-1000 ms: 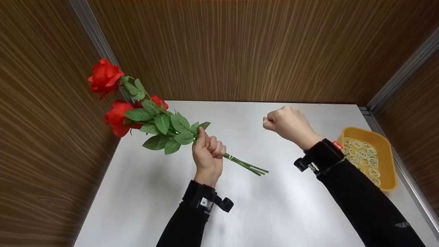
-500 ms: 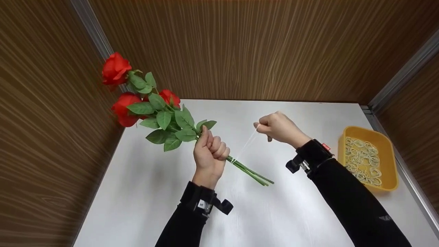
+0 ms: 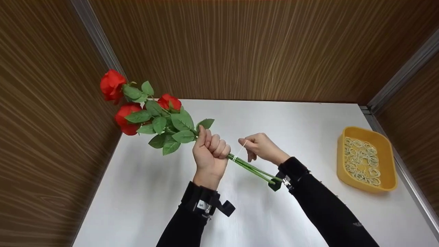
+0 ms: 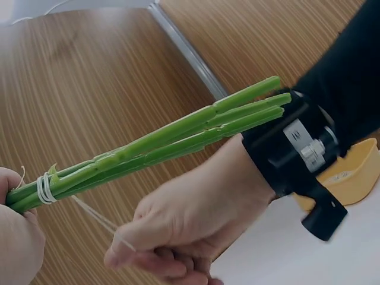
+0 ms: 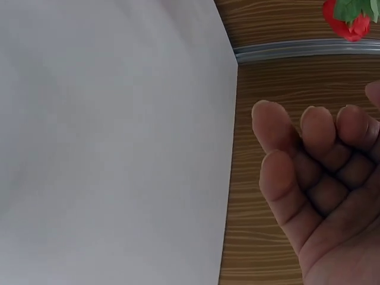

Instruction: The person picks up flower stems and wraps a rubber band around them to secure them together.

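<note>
The left hand (image 3: 210, 151) is clenched round the stems of a bunch of red roses (image 3: 161, 120), fingers (image 3: 219, 145) wrapped tight just below the leaves. The right hand (image 3: 259, 147), just beside the left, pinches a thin rubber band (image 3: 240, 152) that runs taut from its fingers (image 3: 245, 143) to the stems, where it is already looped round them next to the left fist. The bunch is held above the white worktop (image 3: 144, 192), its long axis slanting: blooms point up and away to the left of the fist, cut ends point down towards the right wrist.

The left wrist view shows the band's turns (image 4: 44, 188) round the stems (image 4: 178, 133) and the strand stretched to the right hand (image 4: 190, 225); the head view shows them only faintly. The right wrist view shows curled fingers (image 5: 314, 160), not the band.

Well to the right of the roses, a yellow tray (image 3: 389, 164) on the worktop holds a heap of rubber bands (image 3: 362, 159).
</note>
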The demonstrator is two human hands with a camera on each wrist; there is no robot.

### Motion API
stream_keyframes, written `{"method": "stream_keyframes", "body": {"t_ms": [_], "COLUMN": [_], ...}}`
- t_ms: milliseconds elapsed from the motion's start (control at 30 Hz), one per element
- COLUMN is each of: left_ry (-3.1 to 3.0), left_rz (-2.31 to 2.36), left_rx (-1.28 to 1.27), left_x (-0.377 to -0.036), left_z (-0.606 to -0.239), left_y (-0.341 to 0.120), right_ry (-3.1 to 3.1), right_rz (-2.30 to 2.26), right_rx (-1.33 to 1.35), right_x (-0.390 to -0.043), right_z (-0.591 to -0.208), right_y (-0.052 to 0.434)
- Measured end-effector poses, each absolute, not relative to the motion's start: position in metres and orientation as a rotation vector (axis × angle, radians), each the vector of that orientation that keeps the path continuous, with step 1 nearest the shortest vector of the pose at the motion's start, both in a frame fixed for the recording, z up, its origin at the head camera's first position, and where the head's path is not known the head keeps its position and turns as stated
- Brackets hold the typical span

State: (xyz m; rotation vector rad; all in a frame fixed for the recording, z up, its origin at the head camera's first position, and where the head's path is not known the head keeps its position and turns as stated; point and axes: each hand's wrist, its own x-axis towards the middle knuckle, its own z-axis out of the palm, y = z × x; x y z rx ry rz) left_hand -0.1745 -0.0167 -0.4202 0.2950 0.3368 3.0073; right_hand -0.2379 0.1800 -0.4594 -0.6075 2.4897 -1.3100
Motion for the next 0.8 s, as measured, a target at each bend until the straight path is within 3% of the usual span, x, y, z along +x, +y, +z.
{"method": "stream_keyframes", "body": {"t_ms": [400, 800], "left_ry": [0.275, 0.409], "left_rz": [3.144, 3.287], "left_rx": [0.255, 0.208], "left_x": [-0.18, -0.186], "left_z": [-0.428, -0.436], "left_y": [-0.019, -0.019], "right_ry": [2.147, 2.205], "right_rz": [-1.627, -1.607], "right_rx": [-0.478, -0.399], "right_x": [-0.205, -0.177], "right_z": [-0.497, -0.51], "right_y": [0.139, 0.111]}}
